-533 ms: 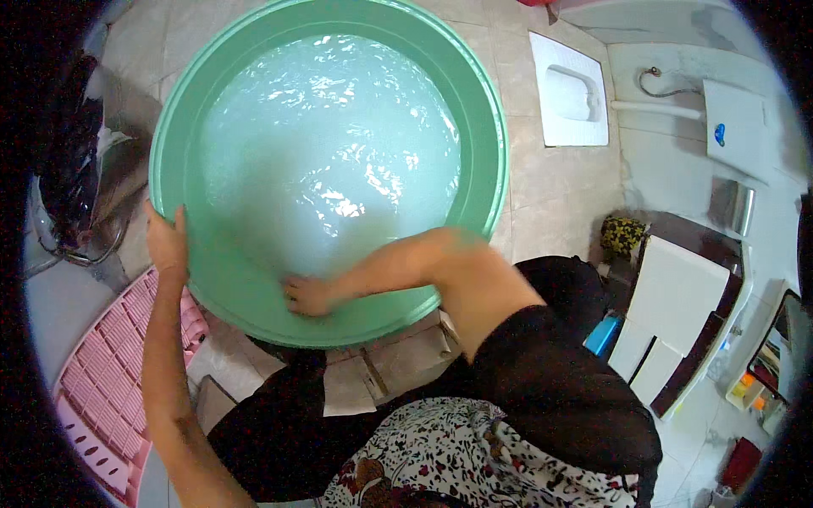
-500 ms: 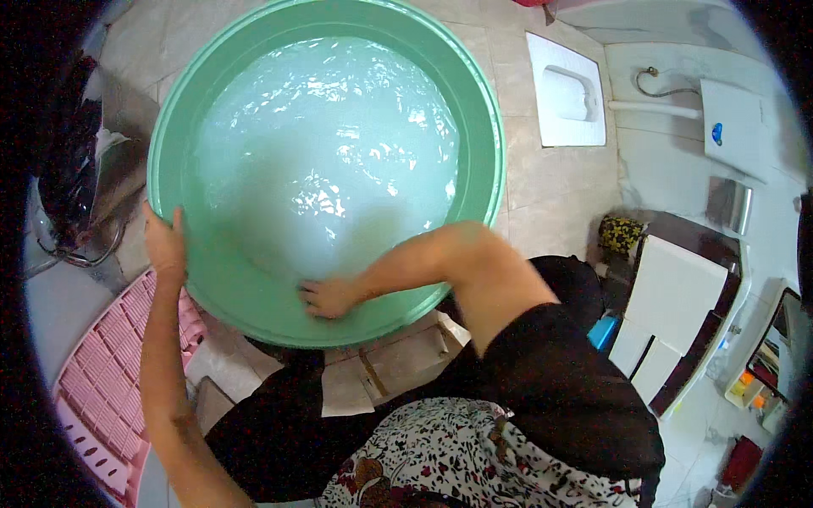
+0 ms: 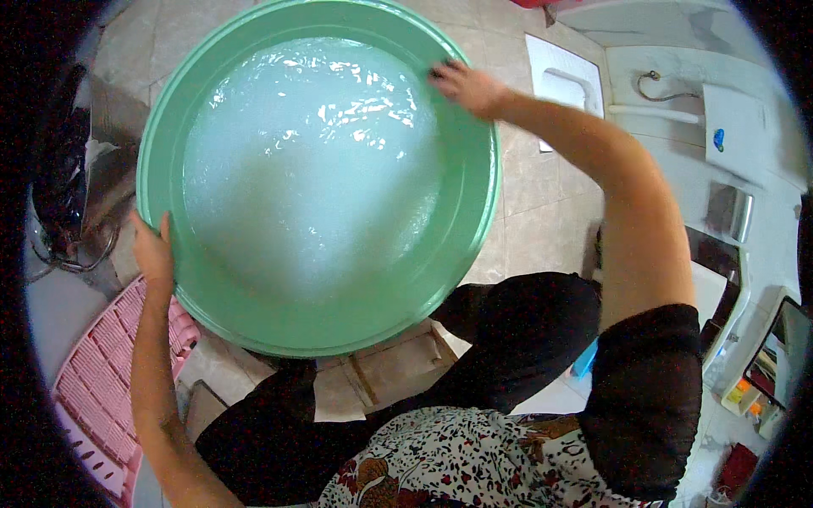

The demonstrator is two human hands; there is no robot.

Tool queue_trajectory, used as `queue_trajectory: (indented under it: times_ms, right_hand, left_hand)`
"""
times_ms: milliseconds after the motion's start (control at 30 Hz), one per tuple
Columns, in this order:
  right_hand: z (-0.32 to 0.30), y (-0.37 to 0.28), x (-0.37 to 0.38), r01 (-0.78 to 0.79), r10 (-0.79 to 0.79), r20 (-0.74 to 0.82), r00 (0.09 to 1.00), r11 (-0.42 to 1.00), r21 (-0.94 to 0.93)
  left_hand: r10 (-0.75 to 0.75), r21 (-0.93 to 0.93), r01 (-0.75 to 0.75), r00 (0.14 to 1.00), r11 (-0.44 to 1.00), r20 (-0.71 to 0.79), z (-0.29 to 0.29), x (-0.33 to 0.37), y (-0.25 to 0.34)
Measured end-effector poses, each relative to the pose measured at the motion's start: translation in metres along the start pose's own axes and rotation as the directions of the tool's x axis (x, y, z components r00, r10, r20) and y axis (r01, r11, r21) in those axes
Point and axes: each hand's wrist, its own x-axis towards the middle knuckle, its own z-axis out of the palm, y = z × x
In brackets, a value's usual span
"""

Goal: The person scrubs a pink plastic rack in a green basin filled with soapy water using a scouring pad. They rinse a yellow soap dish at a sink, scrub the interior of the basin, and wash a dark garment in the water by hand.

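A person in a black-and-white patterned garment [image 3: 440, 457] clasps the lower-left rim of a wide, round green plastic tub [image 3: 373, 317] with the left hand [image 3: 153, 251]; the right hand [image 3: 466, 88], slightly blurred, extends over its upper-right rim. Pale, rippling water [image 3: 313, 161] glints within, a pink slatted plastic rack [image 3: 114, 360] just outside the lower-left edge.

On my remote feed I have water [image 3: 313, 169] in the basin [image 3: 318, 326]; slatted rack [image 3: 110, 356] at its near left; squat toilet [image 3: 546, 56] right; pipe [image 3: 656, 113] farther right.
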Motion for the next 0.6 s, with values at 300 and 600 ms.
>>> queue_trajectory:
  times_ms: [300,600]
  right_hand:
    - [-0.047,-0.033,0.144,-0.011,-0.004,-0.023,1.0,0.786,-0.618]
    - [0.063,-0.133,0.06,-0.362,0.423,0.353,0.834,0.904,-0.228]
  left_hand:
    - [-0.073,0.141,0.066,0.997,0.988,0.041,-0.01,-0.002,-0.01]
    - [-0.237,0.074,0.227,0.957,0.971,0.165,-0.009,0.002,0.01]
